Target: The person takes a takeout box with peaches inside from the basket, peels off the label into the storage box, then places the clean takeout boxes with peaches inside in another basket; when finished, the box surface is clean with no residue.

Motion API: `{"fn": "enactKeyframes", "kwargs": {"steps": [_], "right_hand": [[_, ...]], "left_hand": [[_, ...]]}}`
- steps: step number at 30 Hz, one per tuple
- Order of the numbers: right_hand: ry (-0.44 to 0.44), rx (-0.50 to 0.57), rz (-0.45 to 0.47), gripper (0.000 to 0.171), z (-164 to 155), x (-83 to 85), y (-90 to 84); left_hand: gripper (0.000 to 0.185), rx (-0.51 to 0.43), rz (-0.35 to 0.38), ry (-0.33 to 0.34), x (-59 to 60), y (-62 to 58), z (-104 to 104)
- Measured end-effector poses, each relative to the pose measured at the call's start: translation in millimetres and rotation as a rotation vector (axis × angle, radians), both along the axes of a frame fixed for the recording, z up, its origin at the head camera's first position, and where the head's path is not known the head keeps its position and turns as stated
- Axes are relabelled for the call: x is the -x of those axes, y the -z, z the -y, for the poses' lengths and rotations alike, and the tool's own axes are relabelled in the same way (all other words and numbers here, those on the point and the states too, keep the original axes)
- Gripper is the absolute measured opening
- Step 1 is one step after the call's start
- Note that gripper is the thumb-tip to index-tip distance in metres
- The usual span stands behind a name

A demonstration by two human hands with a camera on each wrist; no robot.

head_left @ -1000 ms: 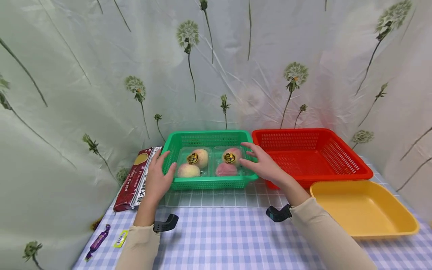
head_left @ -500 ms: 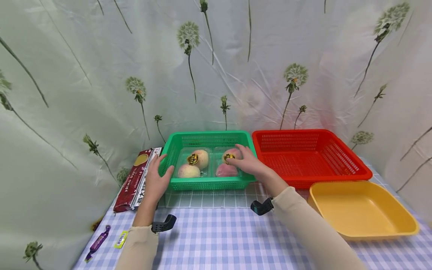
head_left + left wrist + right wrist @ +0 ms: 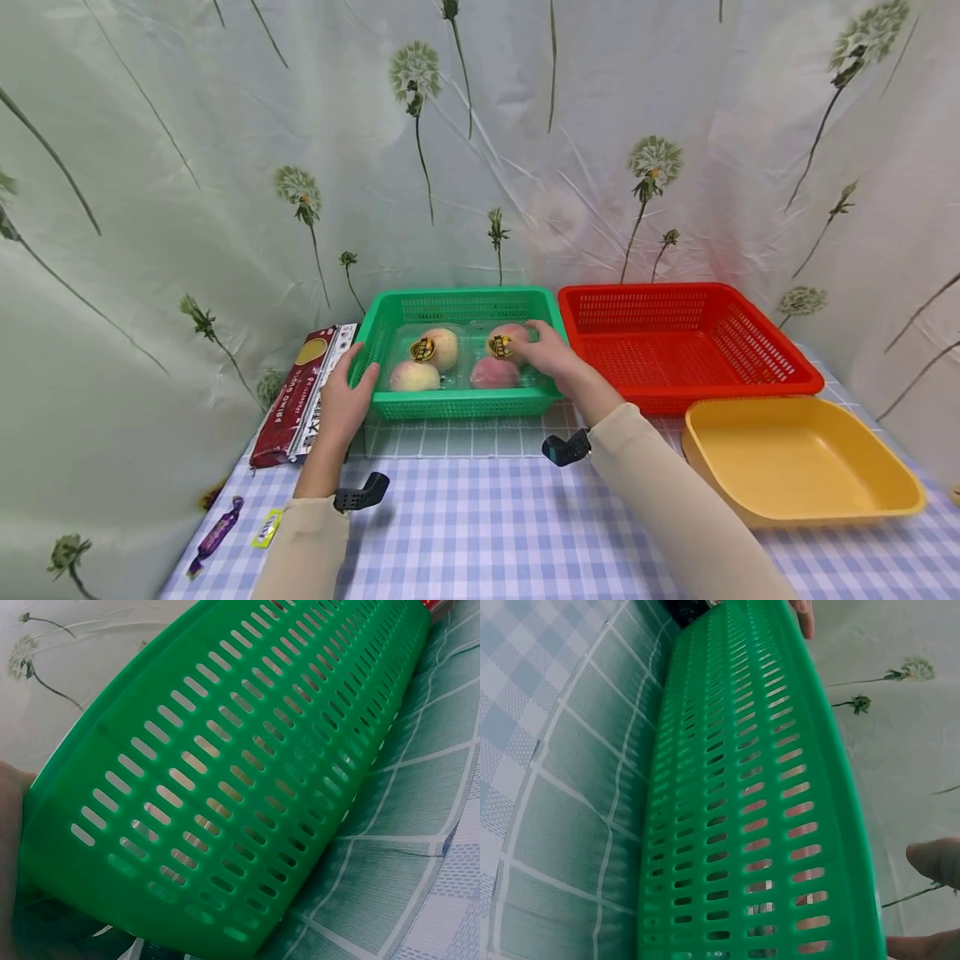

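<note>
A green plastic basket (image 3: 465, 407) holds two clear plastic boxes side by side, each with two peaches and a black-and-gold sticker. The left box (image 3: 426, 358) has pale yellow-pink peaches; pinker ones fill the right box (image 3: 497, 358). At the basket's left front corner is my left hand (image 3: 347, 404), thumb and fingers spread at the rim; part of it shows at the edge of the left wrist view. My right hand (image 3: 558, 358) reaches over the basket's right side, thumb overlapping the right box's sticker. In the right wrist view its thumb (image 3: 937, 862) stands apart from the finger below.
To the right stands a red basket (image 3: 682, 358), with a yellow tray (image 3: 802, 467) in front of it. A dark red spaghetti package (image 3: 296, 400) lies left of the green basket. A purple-wrapped candy (image 3: 216, 535) and a small yellow packet (image 3: 267, 528) are at front left.
My right hand has moved left and inward, from beside the right box to over it. The left hand has stayed near the basket's left corner, shifting slightly.
</note>
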State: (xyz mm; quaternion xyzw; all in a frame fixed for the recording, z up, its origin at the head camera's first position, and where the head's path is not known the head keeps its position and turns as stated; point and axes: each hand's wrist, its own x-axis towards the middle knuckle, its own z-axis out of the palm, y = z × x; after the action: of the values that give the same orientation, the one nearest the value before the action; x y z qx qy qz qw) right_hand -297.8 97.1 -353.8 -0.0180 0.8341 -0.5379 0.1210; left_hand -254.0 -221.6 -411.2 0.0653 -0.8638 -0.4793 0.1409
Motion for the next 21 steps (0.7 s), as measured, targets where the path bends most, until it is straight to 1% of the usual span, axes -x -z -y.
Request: {"fn": "enactKeyframes", "kwargs": {"steps": [3,7,14,21], "right_hand": [[0.043,0.031,0.038,0.071,0.8,2.9,0.8],[0.061,0.051,0.081,0.072,3.0,5.6,2.7],[0.046,0.014,0.085,0.074,11.5,10.3,10.2],[0.084,0.033,0.115,0.071,12.7,13.0,14.5]], "left_hand": [[0.055,0.005,-0.019,-0.011,0.9,1.2,-0.6],[0.053,0.004,-0.017,-0.025,1.2,2.4,-1.1],[0.053,-0.015,-0.022,-0.021,0.8,3.0,-1.3],[0.051,-0.028,-0.053,-0.021,1.5,4.2,-1.7]]}}
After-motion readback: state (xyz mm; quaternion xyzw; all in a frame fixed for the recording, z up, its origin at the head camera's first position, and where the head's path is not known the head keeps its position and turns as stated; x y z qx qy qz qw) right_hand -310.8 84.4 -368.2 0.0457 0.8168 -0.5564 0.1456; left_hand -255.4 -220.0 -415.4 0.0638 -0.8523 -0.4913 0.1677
